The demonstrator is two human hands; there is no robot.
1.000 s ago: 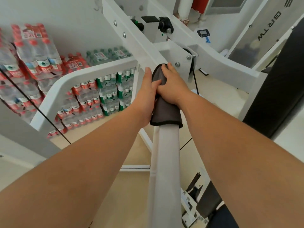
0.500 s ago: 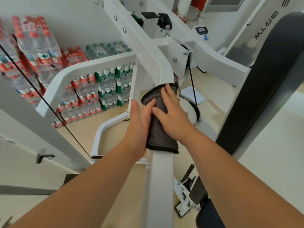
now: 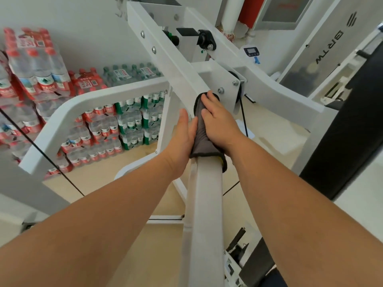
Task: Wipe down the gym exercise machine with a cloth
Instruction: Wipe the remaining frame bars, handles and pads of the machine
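Dark grey cloth (image 3: pixel 200 133) draped over the far end of a long white beam (image 3: pixel 204 204) of the exercise machine (image 3: pixel 165 56), folded down both flanks, with its far edge bunched just short of the bolted bracket plate (image 3: pixel 227 83). Held between the two hands. Left hand (image 3: pixel 183 135) flat against the cloth's left flank, fingers straight and together, thumb touching the cloth near its top edge, curled round nothing. Right hand (image 3: pixel 220 123) laid over the top and right flank, fingers stretched forward toward the bracket, thumb along the ridge of the cloth, pressing rather than pinching. Near hem of the cloth hanging just past both wrists, with a small yellow patch at its right corner and bare white beam below it. Both forearms reaching in from the lower edge, one on each side of the beam. Thin black cable (image 3: pixel 244 119) dropping from behind the bracket, just beside the right hand. Shrink-wrapped packs of bottled water (image 3: pixel 128 123) stacked along the wall at left, behind a curved white frame member (image 3: pixel 68 109). Black padded upright (image 3: pixel 342 131) well off to the right.
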